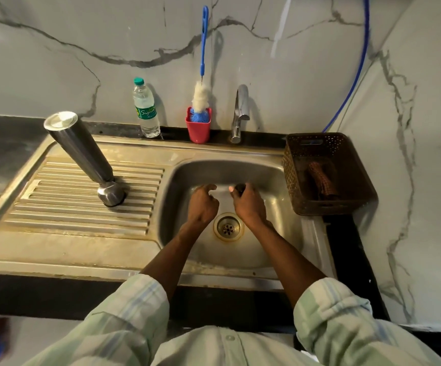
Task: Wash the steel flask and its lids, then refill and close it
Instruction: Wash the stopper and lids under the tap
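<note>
The steel flask (82,154) stands on the sink's ribbed drainboard (55,207) at the left, its narrow rounded end down and its flat wide end up. Both my hands are inside the sink basin (275,233), above the drain (228,227). My right hand (249,206) grips a small dark round piece, apparently a flask lid (240,187), at its fingertips. Just left of it, my left hand (203,204) has its fingers loosely curled, and I see nothing in it. Both hands are slightly blurred. No water runs from the tap (240,112).
Along the back ledge stand a clear water bottle (146,112) with a green cap and a red cup (198,128) holding a blue-handled bottle brush (202,75). A brown perforated basket (346,207) sits right of the basin with a brown item inside.
</note>
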The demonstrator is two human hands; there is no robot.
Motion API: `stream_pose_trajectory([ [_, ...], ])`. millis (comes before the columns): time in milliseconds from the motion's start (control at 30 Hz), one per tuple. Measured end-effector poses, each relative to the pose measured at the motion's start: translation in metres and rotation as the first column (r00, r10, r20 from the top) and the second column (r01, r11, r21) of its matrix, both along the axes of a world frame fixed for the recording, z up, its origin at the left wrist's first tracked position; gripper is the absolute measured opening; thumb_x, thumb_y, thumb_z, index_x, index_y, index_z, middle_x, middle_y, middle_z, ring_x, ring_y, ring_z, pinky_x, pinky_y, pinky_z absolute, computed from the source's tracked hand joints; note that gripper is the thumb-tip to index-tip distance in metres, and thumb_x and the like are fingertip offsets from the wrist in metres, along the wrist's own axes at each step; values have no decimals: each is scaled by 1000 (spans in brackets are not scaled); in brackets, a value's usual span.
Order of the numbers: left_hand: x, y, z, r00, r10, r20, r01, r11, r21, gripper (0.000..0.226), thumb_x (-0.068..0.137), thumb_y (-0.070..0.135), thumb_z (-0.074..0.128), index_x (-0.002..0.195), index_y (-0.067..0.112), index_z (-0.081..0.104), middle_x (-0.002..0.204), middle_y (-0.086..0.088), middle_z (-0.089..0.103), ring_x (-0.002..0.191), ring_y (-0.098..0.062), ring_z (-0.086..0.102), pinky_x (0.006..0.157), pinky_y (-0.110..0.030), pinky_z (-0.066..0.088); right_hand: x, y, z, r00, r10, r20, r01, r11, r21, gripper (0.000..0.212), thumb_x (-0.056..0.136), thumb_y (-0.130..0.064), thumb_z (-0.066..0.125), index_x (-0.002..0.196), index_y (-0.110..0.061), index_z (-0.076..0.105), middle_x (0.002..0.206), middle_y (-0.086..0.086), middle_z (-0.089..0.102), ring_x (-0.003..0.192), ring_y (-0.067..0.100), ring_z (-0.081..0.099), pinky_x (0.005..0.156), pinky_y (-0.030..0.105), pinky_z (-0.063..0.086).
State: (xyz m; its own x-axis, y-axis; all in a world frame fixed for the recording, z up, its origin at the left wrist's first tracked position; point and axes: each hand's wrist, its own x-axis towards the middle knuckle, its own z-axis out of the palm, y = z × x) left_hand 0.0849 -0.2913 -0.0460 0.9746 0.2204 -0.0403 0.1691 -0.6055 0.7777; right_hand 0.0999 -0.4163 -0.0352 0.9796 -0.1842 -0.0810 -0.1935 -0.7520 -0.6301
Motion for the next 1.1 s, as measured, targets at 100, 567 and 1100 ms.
stream_pose_trajectory([
  [100,-2,13,2,999,-22,33,23,1000,-4,43,87,-8,48,124,4,65,132,-13,63,127,-26,55,110,-40,43,-5,18,7,995,-37,97,29,997,78,58,98,-52,44,140,-12,37,136,14,51,115,32,57,83,41,50],
  [567,-29,148,4,935,7,355,15,998,-59,23,81,3,54,89,10,74,92,-5,74,83,-22,67,75,-34,54,-12,132,-8,997,-76,18,74,993,89,51,94,-52,54,125,-11,49,125,14,60,110,35,59,80,38,46],
  [1100,-60,316,-32,895,358,266,-332,933,-139,19,83,5,52,80,8,70,80,-6,69,73,-23,62,67,-36,48,-80,311,-31,919,318,232,-339,939,54,63,86,-56,64,129,-14,45,124,4,57,98,28,65,74,38,53],
])
